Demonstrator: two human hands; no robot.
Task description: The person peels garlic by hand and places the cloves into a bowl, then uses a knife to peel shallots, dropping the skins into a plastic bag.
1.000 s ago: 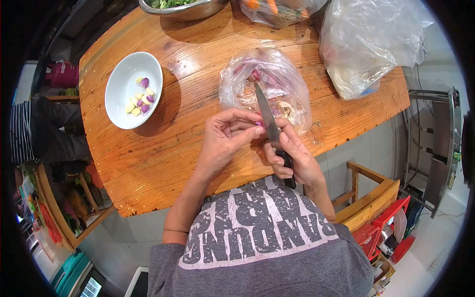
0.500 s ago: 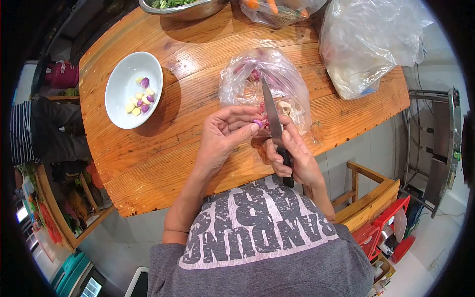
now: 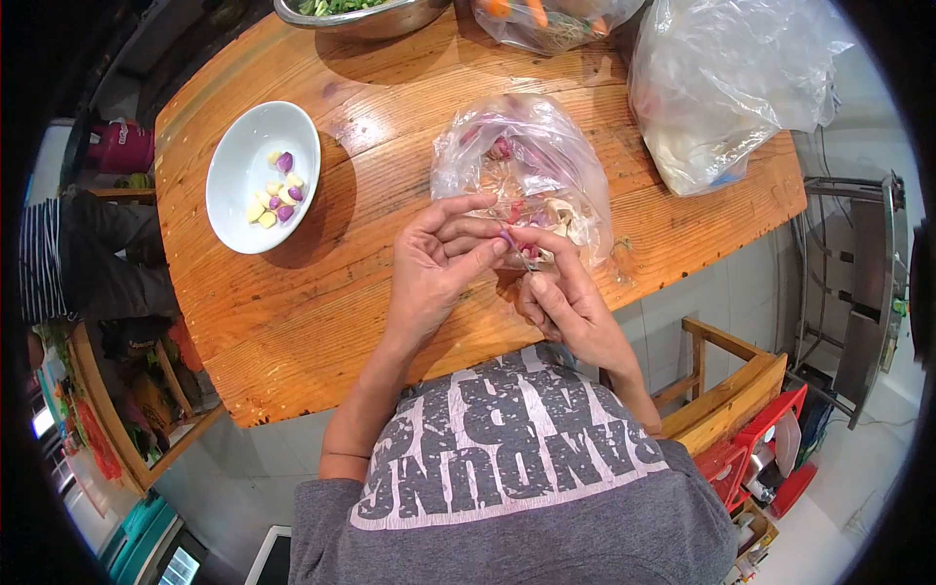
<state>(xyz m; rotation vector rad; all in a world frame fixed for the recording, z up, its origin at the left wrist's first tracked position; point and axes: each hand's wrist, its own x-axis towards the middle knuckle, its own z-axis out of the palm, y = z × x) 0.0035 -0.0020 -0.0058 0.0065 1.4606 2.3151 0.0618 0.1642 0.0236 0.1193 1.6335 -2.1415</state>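
Observation:
Between the thumb and fingers of my left hand [image 3: 441, 252] is a small purple shallot [image 3: 506, 237]. My right hand [image 3: 565, 297] is closed around the knife [image 3: 527, 261], whose blade is now turned nearly edge-on and hardly shows; its handle is hidden in the palm. The right fingertips come close to the shallot. Both hands are over the near edge of an open clear plastic bag [image 3: 463, 146] with shallots and pale peelings inside. To the left, a white bowl [image 3: 234, 185] holds several peeled garlic cloves [image 3: 257, 209] and purple shallots [image 3: 285, 212].
On the wooden table [image 3: 292, 341], a metal bowl of chopped greens [image 3: 366, 24] stands at the far edge. Beside it lies a bag with carrots [image 3: 546, 29]. A large clear plastic bag [image 3: 721, 97] lies at the far right. A wooden stool [image 3: 736, 390] is below the table's right edge.
My right hand has rotated the knife, so its broad blade no longer faces the camera. The right fingers have come nearer the shallot; my left hand has barely shifted.

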